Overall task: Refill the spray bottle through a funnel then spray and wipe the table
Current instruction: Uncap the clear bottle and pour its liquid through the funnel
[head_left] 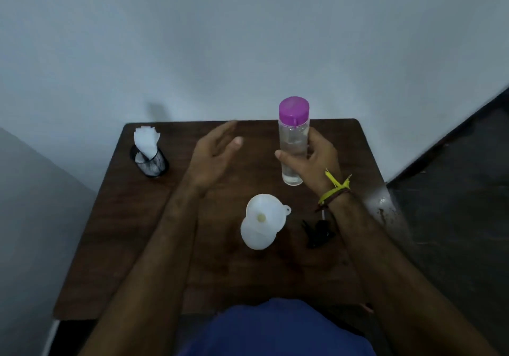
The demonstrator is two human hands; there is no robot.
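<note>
My right hand (pixel 311 160) grips a clear water bottle (pixel 293 140) with a purple cap (pixel 294 110), holding it upright above the dark wooden table (pixel 132 231). My left hand (pixel 214 154) hovers open to the left of the bottle, fingers relaxed and holding nothing. A white funnel (pixel 264 213) sits in the mouth of a white spray bottle (pixel 257 235) near the table's middle, below both hands. The black spray head (pixel 318 233) lies on the table to the right of it.
A black mesh cup (pixel 150 162) with white tissues (pixel 146 140) stands at the table's back left. A pale wall runs behind the table. Dark floor lies to the right.
</note>
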